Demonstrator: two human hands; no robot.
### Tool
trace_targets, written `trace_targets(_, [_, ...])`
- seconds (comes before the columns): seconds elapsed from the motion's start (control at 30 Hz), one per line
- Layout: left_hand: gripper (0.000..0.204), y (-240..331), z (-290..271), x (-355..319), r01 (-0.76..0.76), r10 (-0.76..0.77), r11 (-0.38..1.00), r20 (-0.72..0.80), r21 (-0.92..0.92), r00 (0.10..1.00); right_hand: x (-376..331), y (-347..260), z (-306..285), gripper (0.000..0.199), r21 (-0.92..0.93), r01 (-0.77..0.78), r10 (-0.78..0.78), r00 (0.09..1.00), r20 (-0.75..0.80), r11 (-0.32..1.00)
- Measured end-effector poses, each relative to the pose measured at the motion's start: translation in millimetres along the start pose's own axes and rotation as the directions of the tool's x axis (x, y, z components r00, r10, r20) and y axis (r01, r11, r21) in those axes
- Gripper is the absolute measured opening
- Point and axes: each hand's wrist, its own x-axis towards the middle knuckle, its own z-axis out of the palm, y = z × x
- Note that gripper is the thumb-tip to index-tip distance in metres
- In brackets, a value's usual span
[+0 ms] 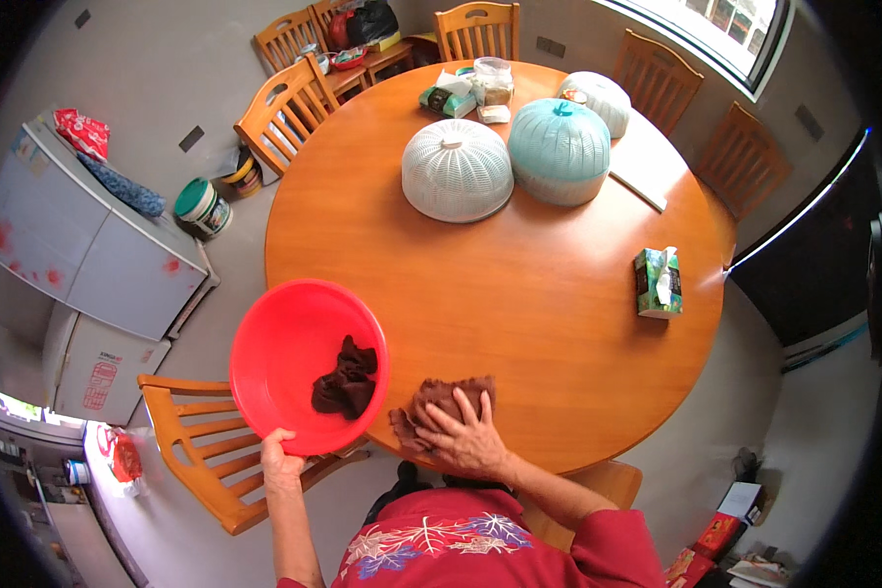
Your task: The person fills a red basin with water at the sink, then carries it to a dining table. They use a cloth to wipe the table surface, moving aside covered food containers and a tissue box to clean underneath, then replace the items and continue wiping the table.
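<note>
Overhead view of a round wooden bench (519, 294) with a person standing at its near edge. The left hand (282, 461) has its grip clamped on the lower rim of a red plastic basin (284, 343), which is held tilted beside the bench edge, above a wooden chair (191, 456); a dark brown cloth (346, 382) lies bunched in the basin's low side. The right hand (465, 439) rests flat, fingers spread apart, pressing on a second brown cloth (441, 400) that lies on the bench just inside the near edge; nothing is clamped in this grip. Judged risks: the basin is carried by one rim point only and leans, so a loosening of the left grip could let it tip and drop its cloth onto the chair or the floor; the cloth under the right palm sits so near the edge that a sweep toward the body could push it off the bench short of the basin. Pose: the left forearm rises from the lower edge, elbow bent, thumb over the rim; the right forearm crosses in from the lower right, wrist low, palm down. Farther off on the bench stand a white food cover (458, 169), a teal food cover (559, 150) and a green tissue box (658, 282), well apart from both hands.
</note>
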Motion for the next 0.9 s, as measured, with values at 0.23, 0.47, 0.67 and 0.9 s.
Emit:
trace_targets(0.23, [0.064, 16.1, -3.6, 6.1, -0.002, -0.003, 0.999, -0.116, -0.042, 0.993, 128.4, 104.6, 16.8, 0.045, -0.109, -0.161, 0.144, 0.978, -0.150, 0.981])
trace_targets(0.47, [0.067, 16.4, -10.9, 30.5, -0.033, 0.025, 0.975, -0.039, -0.221, 0.999, 210.9, 123.7, 26.2, 0.051, -0.187, -0.363, 0.351, 0.932, -0.093, 0.913])
trace_targets(0.67, [0.067, 29.6, -17.4, 18.8, -0.056, 0.040, 0.966, -0.070, -0.253, 0.997, 160.0, 53.2, 35.9, 0.048, -0.171, -0.080, 0.066, 0.994, -0.086, 0.982])
trace_targets(0.9, [0.063, 14.8, -49.9, 18.8, -0.089, 0.033, 0.947, -0.181, -0.310, 0.983, 33.1, -31.0, -3.6, 0.044, -0.059, 0.040, -0.029, 0.985, 0.170, 0.997])
